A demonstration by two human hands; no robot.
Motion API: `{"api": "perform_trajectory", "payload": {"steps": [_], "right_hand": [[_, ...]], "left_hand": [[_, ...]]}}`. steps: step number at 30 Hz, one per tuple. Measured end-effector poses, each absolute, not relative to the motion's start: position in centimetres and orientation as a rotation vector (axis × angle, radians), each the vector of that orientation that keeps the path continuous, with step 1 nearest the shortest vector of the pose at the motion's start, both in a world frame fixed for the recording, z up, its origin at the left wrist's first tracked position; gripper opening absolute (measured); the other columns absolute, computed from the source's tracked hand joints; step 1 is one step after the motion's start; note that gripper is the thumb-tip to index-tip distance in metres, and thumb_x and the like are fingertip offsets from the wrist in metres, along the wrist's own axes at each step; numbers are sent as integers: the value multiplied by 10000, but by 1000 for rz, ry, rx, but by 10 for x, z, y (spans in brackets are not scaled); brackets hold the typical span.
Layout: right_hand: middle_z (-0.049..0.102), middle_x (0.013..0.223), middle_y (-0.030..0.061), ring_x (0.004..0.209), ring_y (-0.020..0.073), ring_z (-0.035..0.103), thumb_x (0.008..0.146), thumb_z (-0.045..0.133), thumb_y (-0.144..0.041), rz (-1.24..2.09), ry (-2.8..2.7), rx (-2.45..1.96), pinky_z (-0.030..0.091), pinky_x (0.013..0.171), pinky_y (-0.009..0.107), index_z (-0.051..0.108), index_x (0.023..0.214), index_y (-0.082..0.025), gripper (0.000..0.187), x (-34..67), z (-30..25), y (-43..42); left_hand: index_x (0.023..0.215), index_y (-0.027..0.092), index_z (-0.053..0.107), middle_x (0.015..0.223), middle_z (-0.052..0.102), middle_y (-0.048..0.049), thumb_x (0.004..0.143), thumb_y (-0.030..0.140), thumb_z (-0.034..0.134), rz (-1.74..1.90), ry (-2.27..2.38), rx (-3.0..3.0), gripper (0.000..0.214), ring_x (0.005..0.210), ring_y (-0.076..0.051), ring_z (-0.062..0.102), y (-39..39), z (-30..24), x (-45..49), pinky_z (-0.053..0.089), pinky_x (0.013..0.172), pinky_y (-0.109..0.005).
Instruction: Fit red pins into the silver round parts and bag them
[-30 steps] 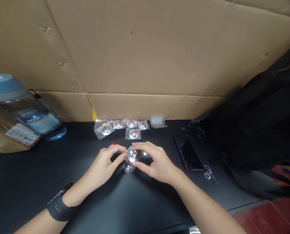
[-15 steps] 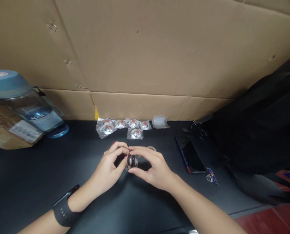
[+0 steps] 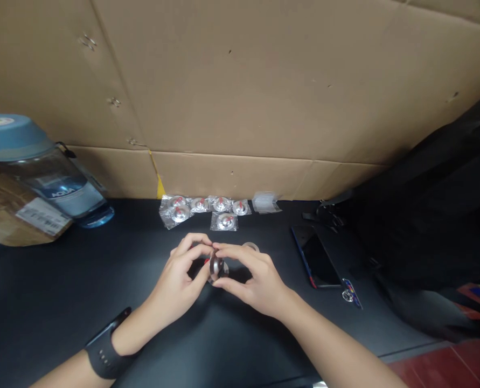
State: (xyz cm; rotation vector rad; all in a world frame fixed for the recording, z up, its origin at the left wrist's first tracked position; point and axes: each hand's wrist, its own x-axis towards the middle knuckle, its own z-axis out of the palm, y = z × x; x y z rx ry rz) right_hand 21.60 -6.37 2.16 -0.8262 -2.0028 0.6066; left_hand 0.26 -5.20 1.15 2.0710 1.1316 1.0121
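Note:
A small round silver metal cap (image 3: 216, 266) is pinched between both hands just above the black table (image 3: 54, 291). My left hand (image 3: 179, 283), with a black watch on its wrist, grips its left edge with curled fingers. My right hand (image 3: 254, 277) holds the right edge between thumb and forefinger. A bit of red shows beside the cap. Another small silver piece (image 3: 251, 247) lies on the table just behind my right hand. Several clear packets with silver caps (image 3: 201, 210) lie in a row at the back by the cardboard wall.
A large water bottle with a blue lid (image 3: 41, 172) lies at the left next to a cardboard box (image 3: 9, 215). A phone (image 3: 318, 258) and a black bag (image 3: 433, 205) lie to the right. A cardboard wall (image 3: 240, 81) closes the back.
The silver cap has been turned from face-up to on edge between the fingers. Both hands have drawn a little closer together; the view has shifted slightly.

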Motion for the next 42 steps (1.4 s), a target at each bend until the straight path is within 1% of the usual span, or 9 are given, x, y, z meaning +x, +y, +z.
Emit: {"api": "perform_trajectory", "payload": {"steps": [7,13,19,28,34,36,38,40,42], "right_hand": [[719,1344,71,1214,226,703,863,824,-344,587,-1981,-872,537,1073,358,640,1286,-272,467,217,21,-63],[703,1371,72,1214,226,702,875,812,-347,615,-1994,-868,534,1076,362,634,1293,-271,460,217,23,-64],[726,1329,69,1191,223,711,848,841,-354,578,-1966,-868,542,1055,353,640,1275,-267,480,216,23,-64],[723,1333,80,1190,238,713,859,827,-377,571,-1952,-873,553,1043,372,631,1297,-275,491,213,20,-64],[738,1297,79,1144,231,724,849,828,-425,559,-1945,-917,554,1016,366,627,1295,-276,511,212,21,-66],[758,1233,71,1084,226,736,835,832,-464,600,-1945,-976,564,971,348,633,1262,-265,511,213,21,-66],[778,1090,38,962,195,745,855,809,-476,682,-1946,-1030,568,881,298,648,1157,-253,408,214,23,-67],[757,923,0,816,152,717,945,712,-451,750,-1967,-1077,542,775,254,644,1033,-243,236,215,25,-68],[716,818,-15,726,129,665,1040,564,-402,768,-2001,-1102,503,717,243,629,966,-236,193,215,27,-68]], "left_hand": [[921,219,672,1197,595,-76,994,219,561,986,1067,2044,133,1152,-229,597,-52,11,3,474,1028,-368],[1001,229,704,1184,604,-78,1002,236,560,1044,1043,1990,144,1130,-226,619,-51,11,3,485,1017,-349],[928,209,684,1166,617,-82,992,232,565,1033,1020,1960,138,1121,-232,618,-52,10,5,485,1018,-354],[910,210,705,1154,640,-90,1001,309,586,1111,1012,1796,180,1170,-248,600,-54,8,10,499,996,-345],[958,217,720,1113,628,-85,1002,262,563,1087,998,1830,169,1110,-232,612,-55,10,10,506,957,-334],[963,220,711,1110,622,-83,1000,245,555,1078,1044,1919,161,1096,-233,604,-55,10,8,488,961,-354],[944,225,700,1094,624,-76,988,246,573,1086,1114,2040,136,1070,-239,599,-57,10,8,464,947,-378],[921,233,693,1072,631,-64,975,254,598,1099,1174,2161,111,1041,-241,598,-58,10,8,434,928,-395],[918,241,693,1057,638,-53,974,255,603,1113,1206,2248,107,1021,-239,602,-60,11,10,409,910,-398]]}}
